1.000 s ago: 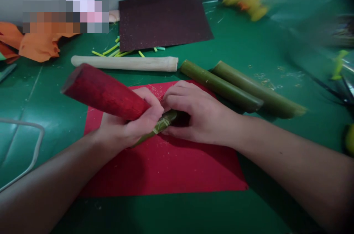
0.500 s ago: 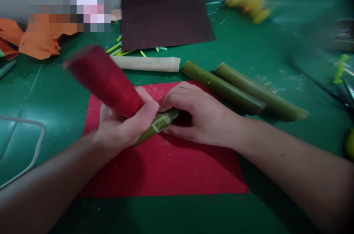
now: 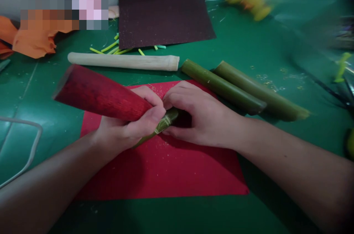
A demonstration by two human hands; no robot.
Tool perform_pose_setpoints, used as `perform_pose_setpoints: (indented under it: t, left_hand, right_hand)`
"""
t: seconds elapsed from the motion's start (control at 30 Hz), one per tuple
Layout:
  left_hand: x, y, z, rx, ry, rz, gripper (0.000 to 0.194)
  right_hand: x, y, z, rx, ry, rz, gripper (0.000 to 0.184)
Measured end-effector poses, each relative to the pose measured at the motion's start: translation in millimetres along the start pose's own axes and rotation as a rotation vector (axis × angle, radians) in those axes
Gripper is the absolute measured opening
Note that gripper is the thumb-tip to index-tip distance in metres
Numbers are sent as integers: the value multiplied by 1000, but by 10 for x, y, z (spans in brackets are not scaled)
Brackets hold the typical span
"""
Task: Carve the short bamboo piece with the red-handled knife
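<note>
My left hand [image 3: 129,127] is wrapped round the thick red wooden handle [image 3: 102,93] of a tool, whose working end is hidden at the fingers. The handle slants up to the left. My right hand [image 3: 196,110] grips a green bamboo piece [image 3: 167,119] between thumb and fingers. Pale carved lines cross the bamboo's surface near my left thumb. Part of the bamboo runs under my left hand. Beneath both hands lies a red sheet [image 3: 177,175] sprinkled with pale shavings.
Two green bamboo pieces [image 3: 221,86] lie right of the sheet. Behind are a pale peeled stick [image 3: 124,61], a dark sheet [image 3: 166,14] and yellow-green strips [image 3: 110,46]. Orange crumpled paper [image 3: 34,40] lies far left. A yellow object [image 3: 250,3] is blurred at the back of the green table [image 3: 155,215].
The red handle has tipped lower to the left, uncovering the pale stick's left end. My left hand has shifted slightly right along the bamboo. My right hand stays nearly still.
</note>
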State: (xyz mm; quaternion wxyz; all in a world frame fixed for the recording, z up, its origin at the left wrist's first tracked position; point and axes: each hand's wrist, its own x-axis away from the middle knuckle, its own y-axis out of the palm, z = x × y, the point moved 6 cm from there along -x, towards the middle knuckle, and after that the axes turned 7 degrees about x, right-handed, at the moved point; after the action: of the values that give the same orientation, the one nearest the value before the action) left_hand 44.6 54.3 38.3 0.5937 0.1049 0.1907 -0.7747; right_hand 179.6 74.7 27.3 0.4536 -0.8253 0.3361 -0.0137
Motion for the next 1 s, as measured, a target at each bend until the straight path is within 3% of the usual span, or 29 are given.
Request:
perform_pose_setpoints:
  t: [0.23, 0.43, 0.77, 1.0]
  left_hand:
    - [61, -54, -31, 20, -15, 242, 36]
    - [69, -45, 22, 22, 71, 204, 29]
    - [14, 4, -6, 85, -30, 9, 12]
    - [5, -11, -12, 29, -15, 67, 19]
  right_hand:
    - [16, 8, -3, -7, 18, -35, 17]
    - [8, 9, 11, -7, 27, -27, 18]
    - [10, 16, 7, -7, 21, -10, 14]
    - [10, 13, -2, 0, -1, -7, 14]
